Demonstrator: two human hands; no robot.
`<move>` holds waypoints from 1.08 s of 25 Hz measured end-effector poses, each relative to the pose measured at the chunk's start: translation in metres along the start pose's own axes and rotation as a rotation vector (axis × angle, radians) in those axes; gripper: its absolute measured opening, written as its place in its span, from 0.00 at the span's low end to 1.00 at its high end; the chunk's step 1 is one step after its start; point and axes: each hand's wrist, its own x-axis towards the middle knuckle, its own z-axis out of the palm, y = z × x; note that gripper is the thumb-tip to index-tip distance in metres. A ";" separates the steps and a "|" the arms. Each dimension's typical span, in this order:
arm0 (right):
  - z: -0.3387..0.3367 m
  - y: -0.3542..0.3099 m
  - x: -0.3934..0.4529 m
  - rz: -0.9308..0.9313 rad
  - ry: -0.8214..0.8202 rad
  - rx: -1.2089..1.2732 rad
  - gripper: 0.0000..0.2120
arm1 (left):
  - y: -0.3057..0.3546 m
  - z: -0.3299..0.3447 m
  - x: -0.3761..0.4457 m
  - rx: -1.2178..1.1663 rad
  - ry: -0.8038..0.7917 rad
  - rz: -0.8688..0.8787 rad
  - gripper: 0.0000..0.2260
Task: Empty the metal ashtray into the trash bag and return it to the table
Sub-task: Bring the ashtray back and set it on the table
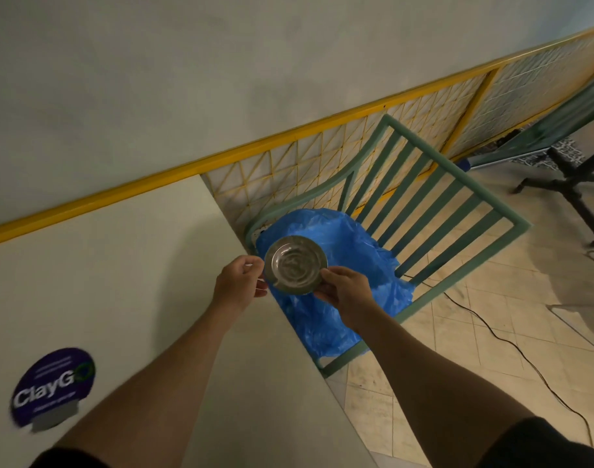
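Note:
The round metal ashtray [295, 265] is held in the air above the blue trash bag [326, 315], its hollow side facing me with grey residue inside. My right hand [344, 288] grips its lower right rim. My left hand [239, 282] pinches the left rim with thumb and fingertips. The bag lies spread over the seat of a green chair [437, 211], just past the corner of the white table [126, 285]. The ashtray hangs beyond the table's edge, over the bag.
A round purple sticker [52, 386] lies on the table at the lower left. A yellow-trimmed lattice wall [288, 157] runs behind the chair. On the tiled floor a black cable [511, 346] trails right, and a black stand base [572, 190] sits far right.

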 end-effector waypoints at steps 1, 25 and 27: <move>0.008 0.006 -0.008 0.012 -0.025 -0.016 0.03 | -0.003 -0.010 -0.009 -0.008 0.011 -0.013 0.05; 0.165 0.189 -0.207 0.250 -0.301 -0.425 0.03 | -0.160 -0.239 -0.250 -0.071 0.341 -0.300 0.08; 0.171 0.204 -0.219 0.276 -0.321 -0.456 0.03 | -0.173 -0.251 -0.262 -0.081 0.355 -0.323 0.09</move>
